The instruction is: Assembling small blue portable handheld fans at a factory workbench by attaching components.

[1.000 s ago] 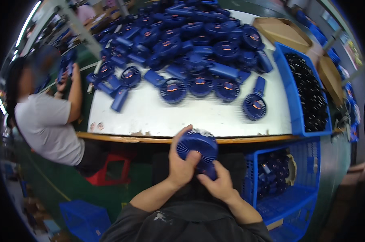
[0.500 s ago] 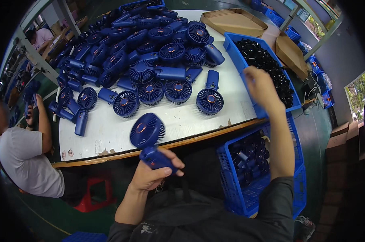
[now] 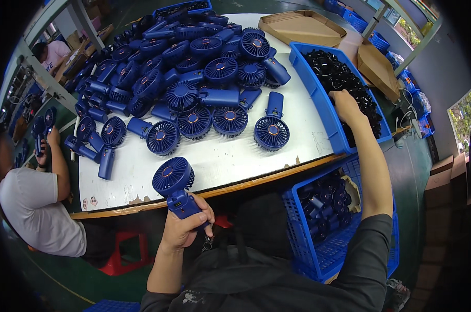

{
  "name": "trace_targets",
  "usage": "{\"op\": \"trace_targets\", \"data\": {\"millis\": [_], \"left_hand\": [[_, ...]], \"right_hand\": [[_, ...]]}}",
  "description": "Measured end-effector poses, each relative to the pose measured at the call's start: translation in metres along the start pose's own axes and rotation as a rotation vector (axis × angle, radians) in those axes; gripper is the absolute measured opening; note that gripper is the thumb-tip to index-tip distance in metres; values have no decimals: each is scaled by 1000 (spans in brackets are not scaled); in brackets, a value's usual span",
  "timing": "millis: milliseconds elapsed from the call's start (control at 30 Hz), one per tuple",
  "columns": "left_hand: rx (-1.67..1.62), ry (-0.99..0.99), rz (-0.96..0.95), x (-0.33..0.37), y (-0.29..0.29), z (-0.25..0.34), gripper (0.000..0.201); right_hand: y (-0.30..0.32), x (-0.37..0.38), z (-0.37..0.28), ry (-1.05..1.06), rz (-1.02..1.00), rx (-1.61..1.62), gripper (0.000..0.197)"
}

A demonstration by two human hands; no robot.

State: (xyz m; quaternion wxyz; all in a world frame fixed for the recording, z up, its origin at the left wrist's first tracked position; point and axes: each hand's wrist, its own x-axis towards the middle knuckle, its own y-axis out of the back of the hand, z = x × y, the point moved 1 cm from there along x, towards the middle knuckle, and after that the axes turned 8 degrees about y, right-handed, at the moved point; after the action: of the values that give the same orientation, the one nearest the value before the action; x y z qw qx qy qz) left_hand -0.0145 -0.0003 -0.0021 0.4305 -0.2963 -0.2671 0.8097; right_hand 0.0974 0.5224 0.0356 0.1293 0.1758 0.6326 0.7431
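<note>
One blue plastic fan (image 3: pixel 173 174), round-headed and ribbed, is near the table (image 3: pixel 235 161), the left hand (image 3: pixel 186 224) wrapped round its handle (image 3: pixel 182 203). The right hand (image 3: pixel 346 106) is among glossy black pieces (image 3: pixel 326 67) in a tray (image 3: pixel 316 99), fingertips hidden, grip impossible to tell.

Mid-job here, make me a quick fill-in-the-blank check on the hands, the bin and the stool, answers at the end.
1. The left hand grips a handheld fan coloured ____.
2. The right hand reaches into small parts coloured ____.
3. The bin holding those parts stands toward the table's ____ side.
4. The stool near the co-worker is coloured ____.

Missing words: blue; black; right; red.
</note>
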Motion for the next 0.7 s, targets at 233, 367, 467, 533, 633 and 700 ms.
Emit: {"op": "trace_targets", "data": {"millis": [233, 367, 467, 533, 633, 700], "left_hand": [[67, 0, 106, -6, 1, -1, 21], [116, 5, 174, -3, 1, -2, 22], [124, 17, 177, 0, -3, -6, 23], [132, 31, 171, 2, -5, -7, 23], [146, 43, 176, 1, -6, -7, 23], [138, 43, 188, 1, -5, -8, 23]], "right_hand": [[26, -2, 1, -135, 229, 373, 30], [44, -8, -4, -222, 338, 580, 32], [16, -6, 6, -281, 262, 652, 31], [5, -7, 11, -315, 234, 647, 30], [4, -7, 5, -356, 190, 662, 29], [4, -5, 5, -348, 202, 590, 27]]}}
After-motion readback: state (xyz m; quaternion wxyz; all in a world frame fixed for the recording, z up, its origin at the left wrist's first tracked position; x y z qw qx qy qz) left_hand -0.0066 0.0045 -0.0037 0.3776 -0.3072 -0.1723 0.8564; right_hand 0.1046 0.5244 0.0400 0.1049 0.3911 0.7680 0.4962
